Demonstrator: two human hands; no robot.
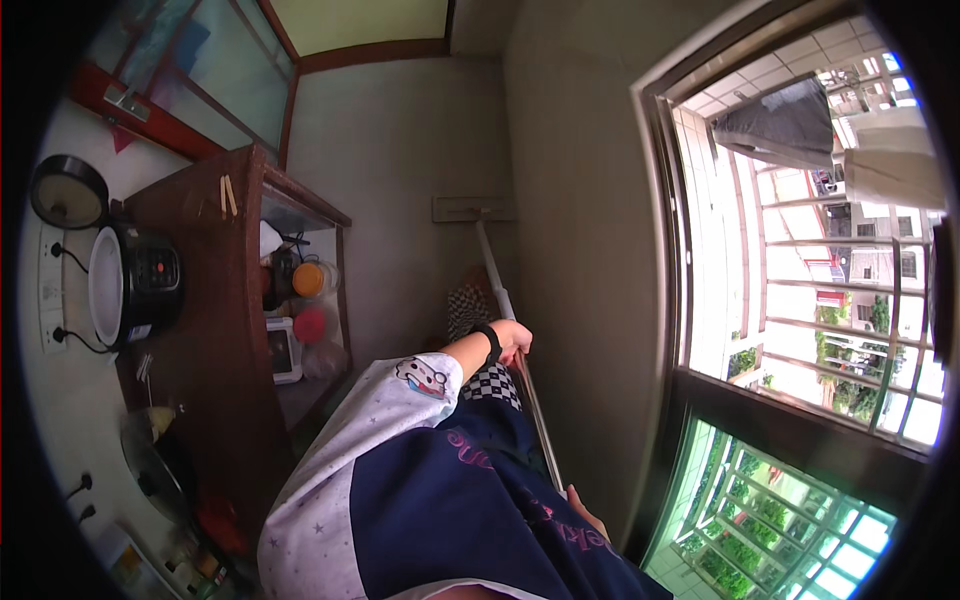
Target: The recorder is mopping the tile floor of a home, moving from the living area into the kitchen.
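My left hand [514, 341] is closed around the metal pole of a flat mop [541, 420], with a black band on its wrist. Nearer my body, my right hand [585, 514] is at the pole's upper end; the apron partly hides it. The pole slants away to the flat mop head [474, 209], which lies on the grey floor [397, 150] against the foot of the wall. Checkered trousers [491, 386] show below my dark blue apron [450, 502].
To the left stands a brown wooden cabinet [217, 300] bearing a rice cooker [135, 285] and a lidded pan [154, 469]; its open shelves hold jars [309, 280]. A wall [585, 225] and barred window [825, 285] are at right. A glazed door [217, 67] stands beyond the cabinet.
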